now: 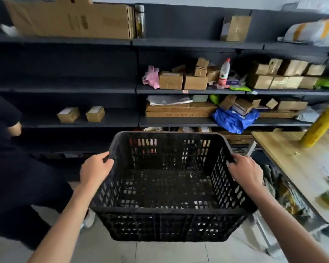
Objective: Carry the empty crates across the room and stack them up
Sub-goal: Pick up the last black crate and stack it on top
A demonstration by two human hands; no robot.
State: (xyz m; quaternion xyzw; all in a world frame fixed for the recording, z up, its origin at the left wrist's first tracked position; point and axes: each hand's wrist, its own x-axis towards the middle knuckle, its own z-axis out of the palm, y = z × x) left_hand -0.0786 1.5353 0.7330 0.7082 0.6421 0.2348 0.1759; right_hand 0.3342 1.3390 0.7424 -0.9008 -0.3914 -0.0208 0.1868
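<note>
A black perforated plastic crate (167, 221) is held up in front of me, above the tiled floor. It is empty inside. My left hand (95, 168) grips the rim of its left side wall. My right hand (244, 170) grips the rim of its right side wall. Both forearms reach in from the bottom of the view. The crate sits level between my hands, in front of the shelving.
Dark metal shelves (65, 90) with cardboard boxes, a bottle and bags fill the wall ahead. A person in dark clothes (11, 168) stands close on the left. A wooden table (296, 168) with a yellow roll (319, 126) stands on the right.
</note>
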